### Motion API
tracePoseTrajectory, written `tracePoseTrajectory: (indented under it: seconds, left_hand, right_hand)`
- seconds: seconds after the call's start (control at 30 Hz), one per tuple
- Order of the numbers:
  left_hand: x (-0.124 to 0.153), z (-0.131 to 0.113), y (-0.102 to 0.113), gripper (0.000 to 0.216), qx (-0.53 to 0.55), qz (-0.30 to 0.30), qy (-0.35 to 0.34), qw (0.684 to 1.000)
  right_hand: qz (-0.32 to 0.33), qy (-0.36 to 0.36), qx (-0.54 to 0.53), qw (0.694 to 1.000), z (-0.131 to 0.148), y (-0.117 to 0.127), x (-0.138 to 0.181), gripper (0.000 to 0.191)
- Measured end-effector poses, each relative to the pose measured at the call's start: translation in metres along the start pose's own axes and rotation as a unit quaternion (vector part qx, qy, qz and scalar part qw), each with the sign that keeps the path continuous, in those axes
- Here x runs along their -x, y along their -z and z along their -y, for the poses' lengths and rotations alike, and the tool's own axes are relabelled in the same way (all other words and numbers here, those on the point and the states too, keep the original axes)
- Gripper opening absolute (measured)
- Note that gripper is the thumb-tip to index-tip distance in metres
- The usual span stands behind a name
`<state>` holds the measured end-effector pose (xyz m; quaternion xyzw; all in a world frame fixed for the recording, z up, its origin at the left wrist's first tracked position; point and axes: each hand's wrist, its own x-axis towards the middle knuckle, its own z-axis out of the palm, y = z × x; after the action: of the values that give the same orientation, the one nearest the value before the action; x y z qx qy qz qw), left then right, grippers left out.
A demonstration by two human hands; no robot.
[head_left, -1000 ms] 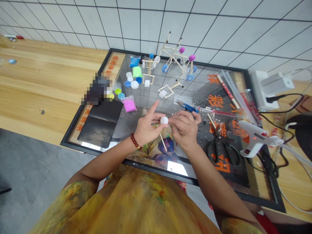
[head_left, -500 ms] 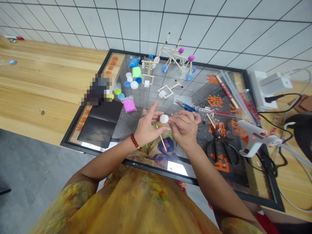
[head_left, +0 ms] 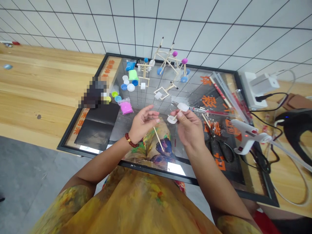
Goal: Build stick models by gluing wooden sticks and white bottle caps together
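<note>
My right hand (head_left: pixel 190 128) pinches a short wooden stick with a white bottle cap (head_left: pixel 182 107) at one end and a second white cap (head_left: pixel 172 119) at the other, like two wheels on an axle. It is held tilted above the glass tabletop. Left of it, my left hand (head_left: pixel 143 123) is apart from the caps, its fingers spread and holding nothing. A loose wooden stick (head_left: pixel 159 139) lies below my left thumb. Beyond my hands stand small stick models with cap wheels, among them a stick frame (head_left: pixel 161 93).
On the right lie black scissors (head_left: pixel 223 148), a white glue gun (head_left: pixel 246 136), clear tubes and a power strip (head_left: pixel 252 87). Caps and a pink clay packet (head_left: pixel 126 106) sit on the left, near black sheets (head_left: pixel 96 125). The tiled wall (head_left: pixel 146 29) bounds the back.
My right hand has turned and moved slightly right, bringing both caps and the stick between them into sight. My left hand has drawn away to the left. The whole view has shifted slightly.
</note>
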<state>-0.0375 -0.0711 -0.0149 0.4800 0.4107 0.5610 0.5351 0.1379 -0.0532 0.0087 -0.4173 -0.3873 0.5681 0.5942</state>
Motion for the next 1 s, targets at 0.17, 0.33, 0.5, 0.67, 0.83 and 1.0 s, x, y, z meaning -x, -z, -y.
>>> tracePoseTrajectory:
  seconds: [0.17, 0.33, 0.5, 0.67, 0.83, 1.0]
  left_hand:
    - [0.001, 0.003, -0.008, 0.074, 0.073, 0.057, 0.052, 0.994]
    - [0.002, 0.006, -0.019, 0.067, 0.068, 0.04, 0.014, 0.997]
    - [0.004, 0.006, -0.026, 0.067, 0.011, 0.016, -0.024, 1.0]
    - [0.003, 0.004, -0.03, 0.048, -0.074, -0.037, -0.071, 0.994]
    - [0.004, -0.002, -0.032, 0.032, -0.133, -0.055, -0.148, 0.979]
    - [0.006, -0.005, -0.036, 0.03, -0.169, -0.072, -0.144, 0.972]
  right_hand:
    - [0.038, -0.075, -0.072, 0.994, -0.006, -0.001, 0.0, 0.028]
    - [0.039, -0.148, -0.115, 0.981, -0.02, 0.005, -0.003, 0.029]
    - [0.027, -0.196, -0.168, 0.966, -0.021, -0.002, -0.001, 0.033]
    - [0.044, -0.201, -0.188, 0.961, -0.022, -0.008, 0.004, 0.03]
    - [0.049, -0.2, -0.168, 0.964, -0.025, -0.006, 0.004, 0.031]
    - [0.026, -0.235, -0.192, 0.952, -0.022, -0.006, 0.003, 0.034]
